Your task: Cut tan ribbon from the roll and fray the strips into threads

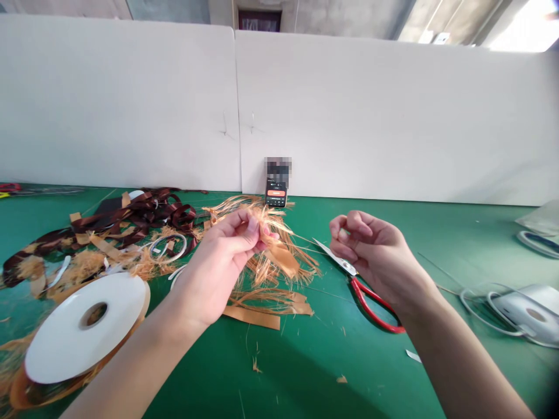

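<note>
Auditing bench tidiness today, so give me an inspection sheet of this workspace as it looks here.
surface: green table, littered with orange fibres.
job's things: frayed orange ribbon, pinched in left hand; red-handled scissors lie by right hand.
clutter: white ribbon reel, brown ribbon heap, orange scraps.
grips: left hand shut on ribbon; right hand's fingers curled shut, contents unclear.
cables: white cord looped beside a white device, right.
surroundings: white partition, phone propped against it.

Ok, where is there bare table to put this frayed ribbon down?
Bare green table lies near you, between your forearms, below the cut orange strips; only stray threads there. Another patch sits behind the right hand, between the phone and the white reel. The left is crowded: brown ribbons, white spool.
</note>
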{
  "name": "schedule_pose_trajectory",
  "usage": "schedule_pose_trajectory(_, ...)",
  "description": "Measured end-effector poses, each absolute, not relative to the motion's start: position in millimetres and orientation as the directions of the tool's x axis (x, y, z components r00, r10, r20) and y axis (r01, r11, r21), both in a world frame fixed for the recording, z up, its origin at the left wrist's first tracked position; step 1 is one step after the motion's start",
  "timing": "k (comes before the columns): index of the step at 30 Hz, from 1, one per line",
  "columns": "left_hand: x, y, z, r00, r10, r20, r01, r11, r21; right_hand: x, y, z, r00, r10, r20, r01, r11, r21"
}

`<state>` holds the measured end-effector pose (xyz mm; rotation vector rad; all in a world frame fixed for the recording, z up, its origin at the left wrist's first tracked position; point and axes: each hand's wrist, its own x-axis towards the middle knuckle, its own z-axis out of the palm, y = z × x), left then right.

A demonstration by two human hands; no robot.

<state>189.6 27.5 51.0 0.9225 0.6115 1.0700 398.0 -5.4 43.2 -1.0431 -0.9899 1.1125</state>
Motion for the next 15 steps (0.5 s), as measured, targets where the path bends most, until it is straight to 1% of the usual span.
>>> schedule_pose_trajectory(3,185.2,33.1,53.1,0.350,0.936,0.032,-0.501,0.159,0.851,407.3,-7.0,31.7,0.129,0.982,0.135,0.012,0.135,-0.991)
schedule_pose_trajectory(5,185.3,35.3,53.0,0.325,0.945,0.038,-0.506,0.140,0.851,412.1,-11.2,25.2,0.087,0.987,0.132,0.118,0.122,-0.986)
schedule_pose_trajectory(7,187.6,35.7,50.6,0.340,0.940,0.017,-0.487,0.161,0.858,415.0,-17.4,21.5,0.019,0.997,0.075,0.183,0.071,-0.981)
schedule_pose_trajectory(10,191.1,34.6,42.8,0.374,0.925,-0.073,-0.473,0.258,0.842,417.6,-27.0,20.3,-0.158,0.983,-0.087,0.288,-0.039,-0.957)
schedule_pose_trajectory(11,191.4,34.3,39.8,0.382,0.917,-0.111,-0.483,0.300,0.823,418.7,-29.8,20.1,-0.218,0.967,-0.133,0.335,-0.054,-0.941)
schedule_pose_trajectory(13,189.8,34.0,34.2,0.420,0.889,-0.184,-0.529,0.405,0.746,421.7,-34.8,18.4,-0.301,0.939,-0.165,0.397,-0.034,-0.917)
schedule_pose_trajectory(14,188.2,33.9,31.9,0.446,0.869,-0.213,-0.561,0.457,0.690,423.6,-37.3,16.5,-0.323,0.935,-0.149,0.386,-0.014,-0.922)
schedule_pose_trajectory(15,186.2,33.5,30.0,0.468,0.853,-0.229,-0.597,0.497,0.629,425.4,-39.9,13.7,-0.327,0.938,-0.118,0.338,0.000,-0.941)
